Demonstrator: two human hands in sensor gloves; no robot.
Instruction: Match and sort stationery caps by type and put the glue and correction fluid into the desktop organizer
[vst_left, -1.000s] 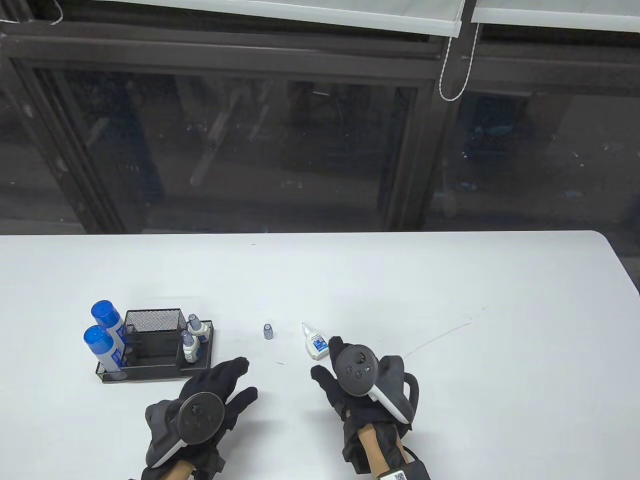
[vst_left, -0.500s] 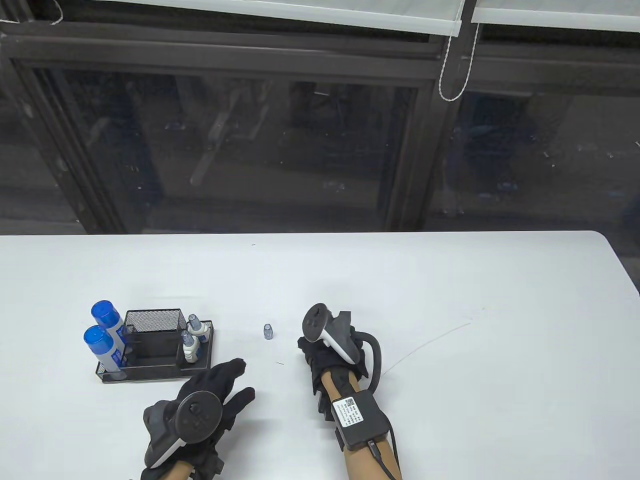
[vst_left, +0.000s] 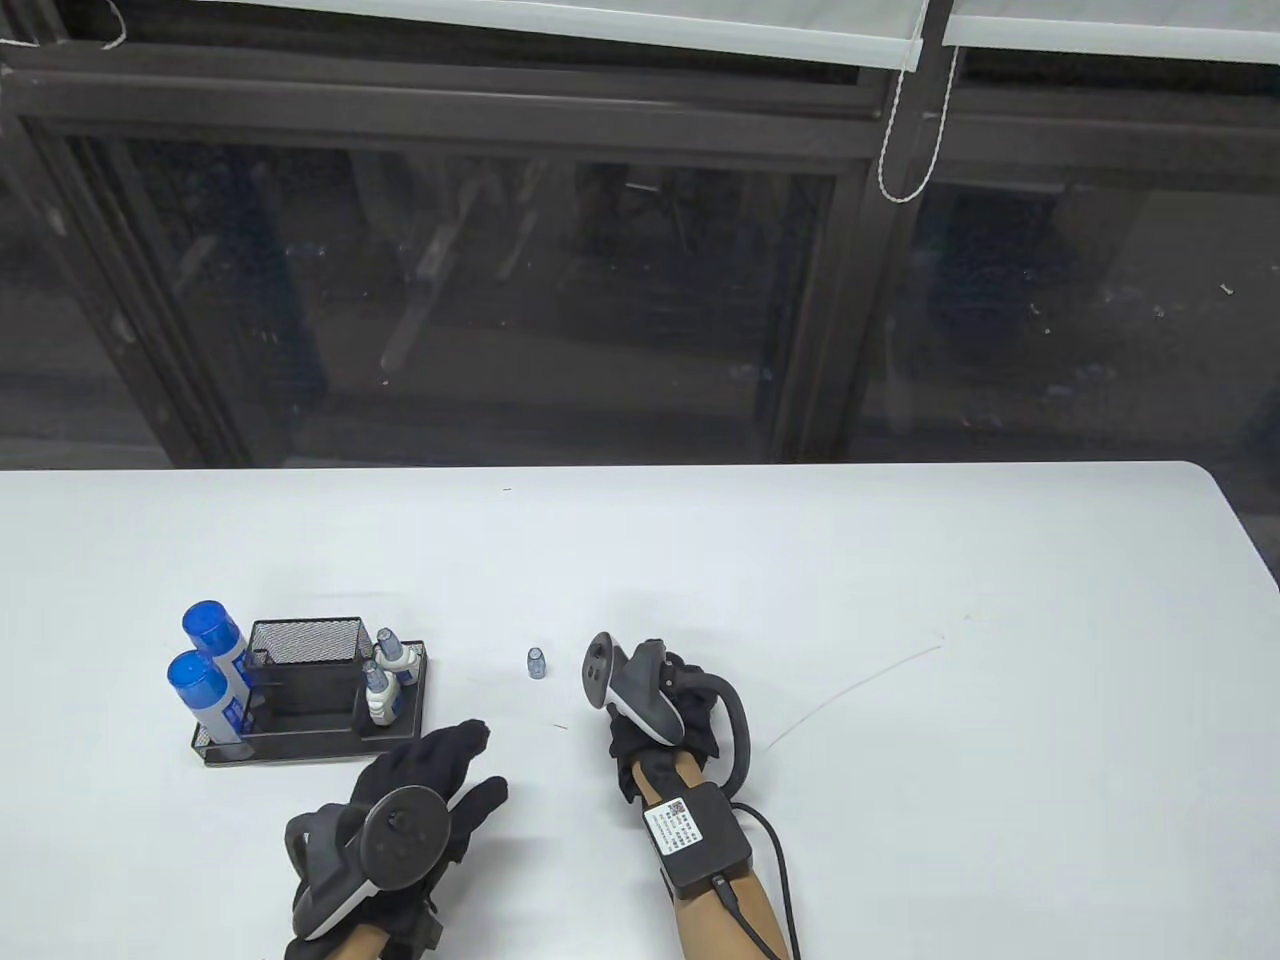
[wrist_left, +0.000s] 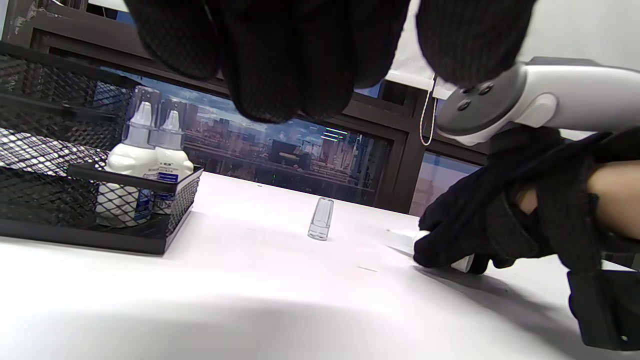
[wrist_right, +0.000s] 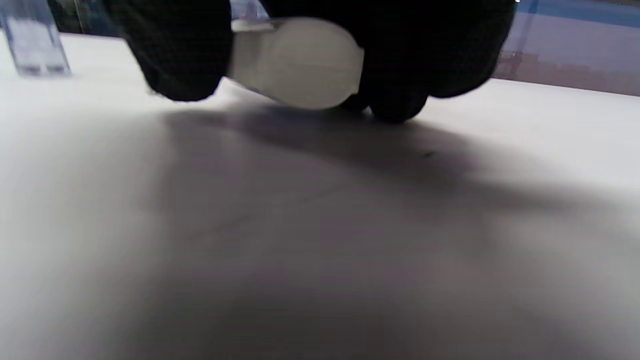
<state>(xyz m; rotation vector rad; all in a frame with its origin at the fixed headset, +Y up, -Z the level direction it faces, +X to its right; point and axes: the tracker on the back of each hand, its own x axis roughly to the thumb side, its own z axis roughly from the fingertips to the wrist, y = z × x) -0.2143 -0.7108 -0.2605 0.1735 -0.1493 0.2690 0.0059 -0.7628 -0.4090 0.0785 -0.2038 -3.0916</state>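
I see my right hand (wrist_right: 320, 50) curled round the small white correction fluid bottle (wrist_right: 300, 62), pressed low on the table (vst_left: 900, 600); its clear cap (vst_left: 536, 662) stands upright just left. Left hand (vst_left: 420, 800) relaxed, empty.

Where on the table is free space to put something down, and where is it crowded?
Bare: the table right of the right hand, and its far strip. Crowded: near left, where the organizer, clear cap and left hand sit close.

A white table (vst_left: 900, 600) is seen before a dark window (vst_left: 560, 300); a roller blind (vst_left: 560, 25) and its cord (vst_left: 893, 130) are hung above.
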